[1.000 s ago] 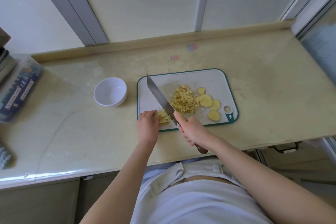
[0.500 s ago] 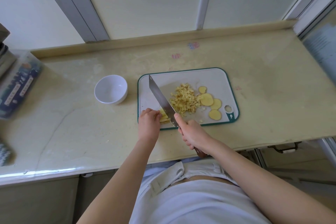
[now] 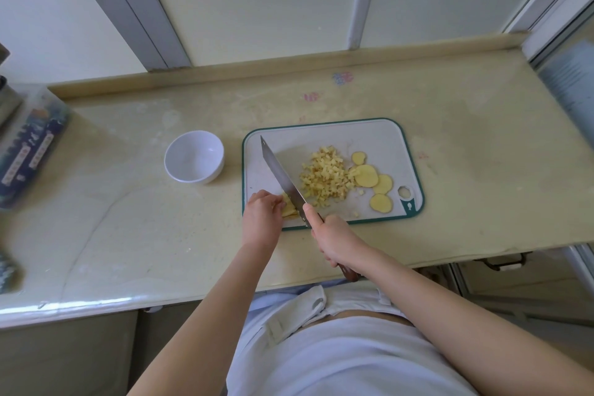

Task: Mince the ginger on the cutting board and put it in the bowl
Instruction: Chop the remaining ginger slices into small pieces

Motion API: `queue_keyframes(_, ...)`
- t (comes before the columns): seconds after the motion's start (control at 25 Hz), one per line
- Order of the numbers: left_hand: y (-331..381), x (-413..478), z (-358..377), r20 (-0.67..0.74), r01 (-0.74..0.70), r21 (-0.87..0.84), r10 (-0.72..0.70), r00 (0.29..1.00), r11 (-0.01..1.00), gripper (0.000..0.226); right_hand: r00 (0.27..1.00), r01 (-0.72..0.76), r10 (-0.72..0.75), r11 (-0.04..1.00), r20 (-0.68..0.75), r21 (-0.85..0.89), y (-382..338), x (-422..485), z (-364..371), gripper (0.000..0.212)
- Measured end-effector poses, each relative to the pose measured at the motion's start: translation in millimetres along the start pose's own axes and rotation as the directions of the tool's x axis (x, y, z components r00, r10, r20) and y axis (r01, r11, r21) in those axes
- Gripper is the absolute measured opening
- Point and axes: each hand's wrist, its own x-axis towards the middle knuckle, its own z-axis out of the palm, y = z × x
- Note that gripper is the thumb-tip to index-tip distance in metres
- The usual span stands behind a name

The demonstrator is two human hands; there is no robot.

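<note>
A white cutting board [image 3: 382, 135] with a green rim lies on the beige counter. A heap of minced ginger [image 3: 324, 175] sits at its middle, and several round ginger slices [image 3: 366, 175] lie to the right. My right hand [image 3: 334, 239] grips the handle of a knife [image 3: 279, 173], whose blade slants across the board's left part. My left hand [image 3: 262, 217] holds a small stack of ginger pieces [image 3: 288, 208] with curled fingers, right beside the blade at the board's near left corner. An empty white bowl [image 3: 194, 156] stands left of the board.
The counter [image 3: 128, 219] ends in a front edge near my body. A clear box with dark blue packets [image 3: 30, 151] stands at the far left. A raised ledge and window frames run along the back. A cupboard handle [image 3: 504, 262] shows below the counter's right end.
The knife blade has shifted slightly left along the ginger stack, and my left hand's fingers have crept back with it. The bowl and the minced heap stay in place.
</note>
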Motion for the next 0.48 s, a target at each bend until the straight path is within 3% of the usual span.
queue_keyframes(0.24,-1,-2,1,0.000,-0.001,-0.002,0.001,1.000,1.000,0.016,0.999,0.010,-0.012,0.999,-0.043,-0.046,6,8,4,0.061)
queue_keyframes(0.48,1,-4,0,-0.010,-0.003,-0.014,0.002,1.000,1.000,0.016,0.998,-0.016,0.008,0.991,0.060,0.135,11,12,-11,0.055)
